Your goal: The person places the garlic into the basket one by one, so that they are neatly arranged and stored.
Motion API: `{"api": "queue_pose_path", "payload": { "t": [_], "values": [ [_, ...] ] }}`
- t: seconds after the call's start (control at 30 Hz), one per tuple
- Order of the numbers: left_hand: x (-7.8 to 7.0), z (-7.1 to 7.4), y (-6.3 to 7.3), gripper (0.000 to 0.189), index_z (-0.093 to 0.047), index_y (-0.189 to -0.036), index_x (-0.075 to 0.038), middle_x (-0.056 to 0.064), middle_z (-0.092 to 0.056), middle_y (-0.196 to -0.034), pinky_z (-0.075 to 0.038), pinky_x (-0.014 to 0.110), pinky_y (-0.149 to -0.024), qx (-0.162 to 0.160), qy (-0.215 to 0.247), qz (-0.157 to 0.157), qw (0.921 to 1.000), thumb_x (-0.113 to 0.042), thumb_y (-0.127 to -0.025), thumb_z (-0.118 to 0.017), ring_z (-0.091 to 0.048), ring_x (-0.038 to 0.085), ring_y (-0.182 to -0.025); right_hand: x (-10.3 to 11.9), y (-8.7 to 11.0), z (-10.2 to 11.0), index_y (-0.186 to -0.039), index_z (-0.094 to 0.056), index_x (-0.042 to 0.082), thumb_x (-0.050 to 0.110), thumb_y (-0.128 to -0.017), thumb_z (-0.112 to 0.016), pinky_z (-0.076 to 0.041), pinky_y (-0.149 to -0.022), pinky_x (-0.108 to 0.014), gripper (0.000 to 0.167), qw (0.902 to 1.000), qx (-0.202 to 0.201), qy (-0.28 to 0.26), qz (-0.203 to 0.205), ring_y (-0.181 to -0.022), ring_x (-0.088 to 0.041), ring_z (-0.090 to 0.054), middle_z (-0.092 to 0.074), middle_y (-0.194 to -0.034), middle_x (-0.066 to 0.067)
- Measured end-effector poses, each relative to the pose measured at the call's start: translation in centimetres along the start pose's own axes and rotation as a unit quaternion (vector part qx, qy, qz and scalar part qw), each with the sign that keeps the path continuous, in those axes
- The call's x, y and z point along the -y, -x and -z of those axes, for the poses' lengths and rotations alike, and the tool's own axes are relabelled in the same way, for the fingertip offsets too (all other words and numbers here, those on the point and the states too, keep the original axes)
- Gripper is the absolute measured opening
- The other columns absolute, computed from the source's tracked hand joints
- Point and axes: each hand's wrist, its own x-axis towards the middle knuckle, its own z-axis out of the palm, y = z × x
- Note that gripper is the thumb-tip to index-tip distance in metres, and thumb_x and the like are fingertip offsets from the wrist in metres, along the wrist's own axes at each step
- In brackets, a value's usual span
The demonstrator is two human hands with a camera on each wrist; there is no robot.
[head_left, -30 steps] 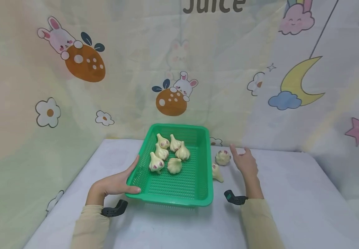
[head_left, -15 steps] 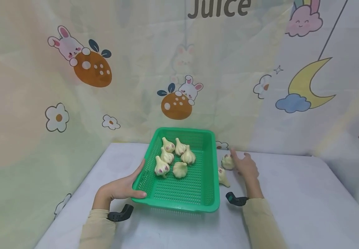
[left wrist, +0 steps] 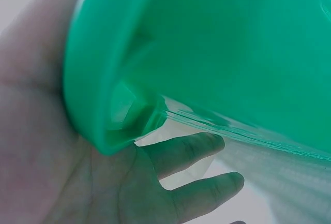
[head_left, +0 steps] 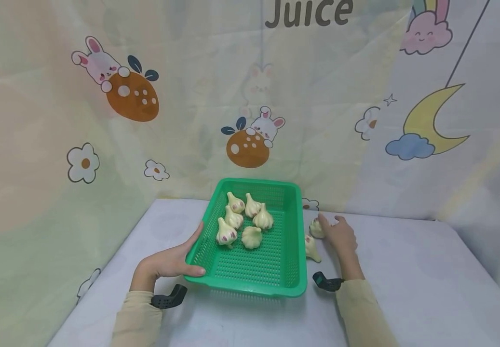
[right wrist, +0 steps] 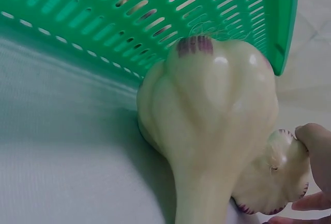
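A green plastic basket (head_left: 256, 288) holds several garlic bulbs (head_left: 251, 238). My left hand (head_left: 169, 260) grips its near left corner, thumb over the rim, while two fingers stretch beneath it in the left wrist view. To the right of the basket, my right hand (head_left: 341, 236) pinches a garlic bulb (head_left: 316, 229) at its side. In the right wrist view, fingertips lie on two sides of that bulb (right wrist: 271, 175). Another garlic bulb (right wrist: 212, 94) lies nearer, beside the basket's perforated wall, its stem pointing toward the camera.
All this is on a white-covered table (head_left: 406, 279). Behind it hangs a patterned cloth (head_left: 189, 120) with rabbits, flowers and a moon. A black wrist camera (head_left: 169, 297) sits on the left wrist, another black wrist camera (head_left: 327, 282) on the right.
My right hand has come down and left onto the far loose garlic bulb. The left hand keeps its hold on the basket. The head view has shifted slightly.
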Motion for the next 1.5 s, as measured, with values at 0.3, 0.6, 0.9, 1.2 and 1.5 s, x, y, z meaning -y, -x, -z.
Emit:
{"api": "queue_pose_path", "payload": {
  "t": [0.3, 0.6, 0.9, 1.2, 1.5],
  "values": [
    [0.0, 0.2, -0.1, 0.121, 0.022, -0.149, -0.026, 0.011, 0.011, -0.160, -0.020, 0.056, -0.112, -0.004, -0.016, 0.001, 0.9999, -0.040, -0.078, -0.075, -0.005, 0.033, -0.146, -0.2, 0.8, 0.7, -0.139, -0.040, -0.008, 0.065, -0.090, -0.040, -0.045, -0.092, -0.049, 0.087, 0.9975, 0.023, -0.004, 0.067, -0.108, -0.040, -0.060, -0.052, -0.132, -0.029],
    [0.2, 0.4, -0.1, 0.121, 0.023, -0.149, -0.027, 0.011, 0.011, -0.160, -0.021, 0.056, -0.112, -0.006, -0.020, 0.008, 0.9997, -0.038, -0.079, -0.075, -0.006, 0.033, -0.146, -0.3, 1.3, 0.8, -0.132, -0.051, -0.006, 0.061, -0.090, -0.046, -0.049, -0.086, -0.044, 0.079, 0.9959, 0.053, -0.018, 0.072, -0.106, -0.038, -0.060, -0.055, -0.129, -0.029],
    [0.0, 0.2, -0.2, 0.121, 0.022, -0.149, -0.026, 0.011, 0.011, -0.160, -0.020, 0.055, -0.112, -0.002, -0.012, 0.007, 0.9999, -0.040, -0.078, -0.076, -0.005, 0.032, -0.146, -0.8, 1.0, 1.1, -0.136, -0.050, 0.001, 0.065, -0.087, -0.049, -0.046, -0.092, -0.050, 0.080, 0.9948, 0.080, -0.015, 0.061, -0.121, -0.042, -0.048, -0.050, -0.136, -0.026],
    [0.2, 0.2, -0.2, 0.122, 0.022, -0.149, -0.027, 0.011, 0.011, -0.160, -0.020, 0.056, -0.112, -0.004, -0.010, 0.010, 0.9999, -0.042, -0.077, -0.076, -0.005, 0.033, -0.146, 0.0, 1.8, 1.6, -0.140, -0.044, 0.002, 0.050, -0.088, -0.059, -0.040, -0.096, -0.059, 0.072, 0.9892, 0.120, -0.024, 0.081, -0.125, -0.044, -0.043, -0.045, -0.139, -0.025],
    [0.2, 0.0, -0.1, 0.122, 0.021, -0.149, -0.027, 0.012, 0.009, -0.160, -0.020, 0.057, -0.112, -0.007, -0.009, 0.012, 0.9999, -0.041, -0.077, -0.076, -0.005, 0.033, -0.146, -0.2, 2.1, 2.2, -0.138, -0.045, 0.003, 0.042, -0.086, -0.064, -0.042, -0.092, -0.058, 0.068, 0.9865, 0.133, -0.021, 0.093, -0.121, -0.042, -0.046, -0.046, -0.137, -0.025]
  ]
}}
